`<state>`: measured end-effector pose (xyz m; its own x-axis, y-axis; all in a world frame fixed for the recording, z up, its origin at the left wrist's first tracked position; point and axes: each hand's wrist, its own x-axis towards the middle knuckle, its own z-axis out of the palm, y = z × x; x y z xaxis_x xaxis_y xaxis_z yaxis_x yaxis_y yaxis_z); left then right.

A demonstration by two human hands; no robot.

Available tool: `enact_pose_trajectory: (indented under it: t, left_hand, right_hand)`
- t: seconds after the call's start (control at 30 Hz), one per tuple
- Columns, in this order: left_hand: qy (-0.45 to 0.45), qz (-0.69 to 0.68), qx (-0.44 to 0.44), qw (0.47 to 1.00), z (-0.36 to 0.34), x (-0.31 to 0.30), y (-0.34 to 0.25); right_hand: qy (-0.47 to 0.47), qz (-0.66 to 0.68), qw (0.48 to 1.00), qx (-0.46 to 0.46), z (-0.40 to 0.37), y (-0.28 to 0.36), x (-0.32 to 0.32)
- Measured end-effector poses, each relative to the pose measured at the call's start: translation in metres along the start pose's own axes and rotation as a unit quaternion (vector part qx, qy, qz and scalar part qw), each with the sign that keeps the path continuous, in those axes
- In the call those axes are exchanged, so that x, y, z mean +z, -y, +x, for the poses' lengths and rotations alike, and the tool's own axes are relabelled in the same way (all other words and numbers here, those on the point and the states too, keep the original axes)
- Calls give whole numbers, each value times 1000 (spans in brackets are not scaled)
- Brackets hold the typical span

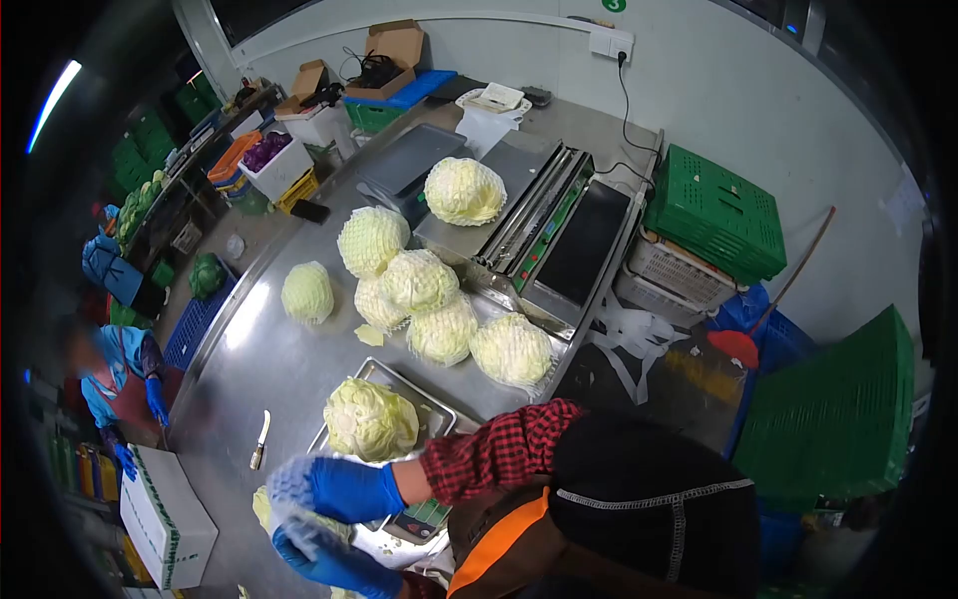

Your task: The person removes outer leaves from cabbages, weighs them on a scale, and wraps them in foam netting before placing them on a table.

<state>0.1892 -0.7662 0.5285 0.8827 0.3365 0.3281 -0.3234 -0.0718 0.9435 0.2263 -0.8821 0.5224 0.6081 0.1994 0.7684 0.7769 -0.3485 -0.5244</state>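
My right hand [354,489], in a blue glove, is the upper one and grips white foam netting [291,484]. Below it, my gloved left hand [339,566] holds the lower side of the netting. A pale cabbage [261,507] shows partly beside and beneath the netting; my hands hide much of it. An unwrapped cabbage [369,419] rests on a metal tray [431,409] just above my right hand. Several netted cabbages [419,282] are grouped farther up the metal table [289,364]. A small knife [260,439] lies left of the tray.
A wrapping machine [544,235] stands at the table's far right, with a netted cabbage [465,191] on its surface. Green crates [717,215] are stacked beyond it. On the left are a co-worker in blue gloves [125,374] and a white box [165,519].
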Motion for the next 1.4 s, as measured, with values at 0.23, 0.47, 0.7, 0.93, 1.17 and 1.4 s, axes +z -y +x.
enact_pose_trajectory:
  t: [0.23,0.47,0.7,0.93,1.17,1.4]
  left_hand:
    - [22,-233,-277,932,18,-10,50]
    - [274,-597,-241,714,9,71,-31]
    - [161,-25,144,976,16,20,48]
    - [380,409,372,741,92,40,53]
    - [207,342,350,847,83,39,64]
    - [367,352,188,840,84,57,192]
  right_hand:
    - [-184,-171,966,55,24,-4,-53]
    - [-87,-182,973,111,-31,-31,10]
    - [-40,-191,979,64,-12,-76,-9]
    - [-23,-108,994,17,28,-137,-44]
    - [41,-453,890,-25,-15,-82,-99]
    - [111,-71,930,343,-86,-218,-68]
